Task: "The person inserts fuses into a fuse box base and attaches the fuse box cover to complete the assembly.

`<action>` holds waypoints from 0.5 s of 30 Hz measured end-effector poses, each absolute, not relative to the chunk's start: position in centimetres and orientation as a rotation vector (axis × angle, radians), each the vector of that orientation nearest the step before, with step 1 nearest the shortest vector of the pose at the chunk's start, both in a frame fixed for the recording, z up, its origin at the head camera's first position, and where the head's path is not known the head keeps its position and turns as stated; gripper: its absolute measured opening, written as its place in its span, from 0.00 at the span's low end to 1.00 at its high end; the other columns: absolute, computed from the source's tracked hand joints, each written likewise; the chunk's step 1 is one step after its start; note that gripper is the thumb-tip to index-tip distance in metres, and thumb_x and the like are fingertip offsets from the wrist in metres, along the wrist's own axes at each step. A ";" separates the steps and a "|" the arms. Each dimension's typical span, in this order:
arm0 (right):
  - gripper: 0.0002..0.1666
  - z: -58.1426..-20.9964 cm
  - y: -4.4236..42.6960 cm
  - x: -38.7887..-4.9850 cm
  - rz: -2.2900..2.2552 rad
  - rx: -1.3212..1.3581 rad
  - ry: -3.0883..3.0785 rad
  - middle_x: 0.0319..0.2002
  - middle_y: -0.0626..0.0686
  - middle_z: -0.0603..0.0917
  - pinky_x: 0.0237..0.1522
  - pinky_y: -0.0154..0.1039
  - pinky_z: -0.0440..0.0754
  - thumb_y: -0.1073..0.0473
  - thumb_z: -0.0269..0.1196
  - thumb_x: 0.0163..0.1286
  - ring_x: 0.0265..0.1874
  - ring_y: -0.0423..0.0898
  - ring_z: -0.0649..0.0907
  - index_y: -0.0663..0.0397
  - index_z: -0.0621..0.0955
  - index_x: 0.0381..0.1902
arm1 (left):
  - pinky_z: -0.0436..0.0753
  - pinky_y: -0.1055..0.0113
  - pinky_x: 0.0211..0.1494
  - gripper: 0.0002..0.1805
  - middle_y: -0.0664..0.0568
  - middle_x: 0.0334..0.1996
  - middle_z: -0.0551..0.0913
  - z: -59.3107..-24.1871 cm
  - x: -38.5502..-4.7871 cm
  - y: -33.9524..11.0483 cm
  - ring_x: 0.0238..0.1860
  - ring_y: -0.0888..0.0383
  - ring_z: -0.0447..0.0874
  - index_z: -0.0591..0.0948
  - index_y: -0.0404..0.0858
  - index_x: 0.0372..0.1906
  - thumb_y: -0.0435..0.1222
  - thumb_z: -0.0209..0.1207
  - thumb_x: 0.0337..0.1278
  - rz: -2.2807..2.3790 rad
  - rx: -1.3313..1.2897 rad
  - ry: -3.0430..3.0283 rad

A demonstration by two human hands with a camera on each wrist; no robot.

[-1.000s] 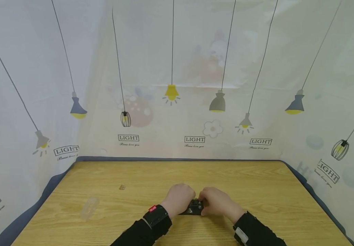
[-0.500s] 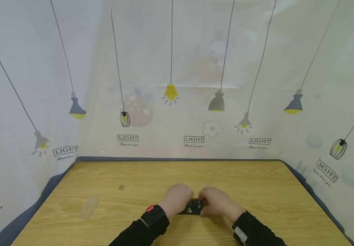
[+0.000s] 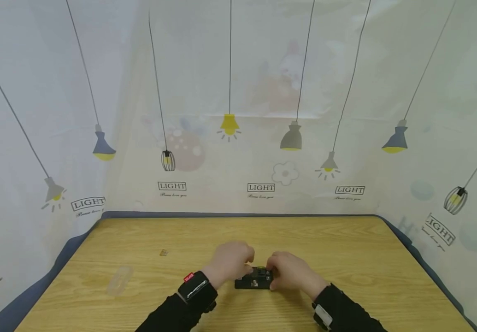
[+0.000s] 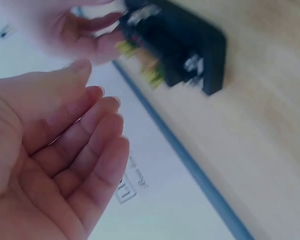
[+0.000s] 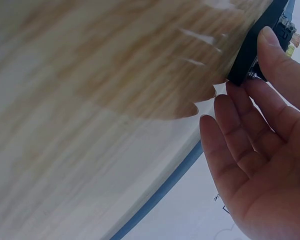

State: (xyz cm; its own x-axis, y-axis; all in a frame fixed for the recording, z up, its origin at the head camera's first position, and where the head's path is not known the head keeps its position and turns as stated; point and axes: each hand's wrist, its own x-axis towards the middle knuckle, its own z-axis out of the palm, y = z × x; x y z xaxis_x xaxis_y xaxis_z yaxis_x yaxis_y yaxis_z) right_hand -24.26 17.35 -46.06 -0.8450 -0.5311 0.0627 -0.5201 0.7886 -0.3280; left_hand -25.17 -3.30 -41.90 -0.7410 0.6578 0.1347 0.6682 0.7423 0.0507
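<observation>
On the yellow wood-grain table [image 3: 338,240] lies a black oblong block with silvery fittings [image 3: 253,283]: the right hand [image 3: 292,273] pinches its right end, the left hand [image 3: 229,261] — empty, fingers loosely bent — hovers just apart. I judge this as steadying; next move calls for precise placing.

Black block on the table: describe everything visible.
The black block sits on the wooden table, an oblong base carrying a raised black part, silvery metallic bits and small yellow and orange-brown pieces; it looks like plastic, finer detail blurred. The right hand grips its right end; the left hand is beside it, apparently not touching.
</observation>
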 end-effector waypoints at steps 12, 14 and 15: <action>0.21 -45.9 17.1 -24.2 -0.493 -0.826 2.952 0.34 0.44 0.79 0.40 0.44 0.79 0.57 0.80 0.47 0.33 0.42 0.77 0.54 0.85 0.38 | 0.79 0.55 0.55 0.32 0.43 0.54 0.81 -40.9 -25.2 -6.3 0.55 0.47 0.79 0.78 0.35 0.60 0.46 0.72 0.52 -0.367 -0.986 -2.833; 0.21 -45.9 17.1 -24.2 -0.488 -0.819 2.951 0.35 0.45 0.80 0.42 0.45 0.79 0.57 0.80 0.47 0.34 0.43 0.78 0.54 0.85 0.38 | 0.76 0.52 0.59 0.36 0.41 0.57 0.79 -41.3 -25.3 -6.8 0.58 0.45 0.77 0.76 0.34 0.63 0.46 0.73 0.51 -0.389 -0.972 -2.820; 0.21 -45.9 17.1 -24.2 -0.484 -0.821 2.952 0.35 0.45 0.80 0.43 0.45 0.79 0.57 0.80 0.47 0.35 0.43 0.78 0.54 0.85 0.39 | 0.75 0.51 0.60 0.38 0.40 0.59 0.78 -41.6 -25.3 -7.1 0.60 0.44 0.76 0.74 0.34 0.64 0.47 0.73 0.50 -0.402 -0.961 -2.814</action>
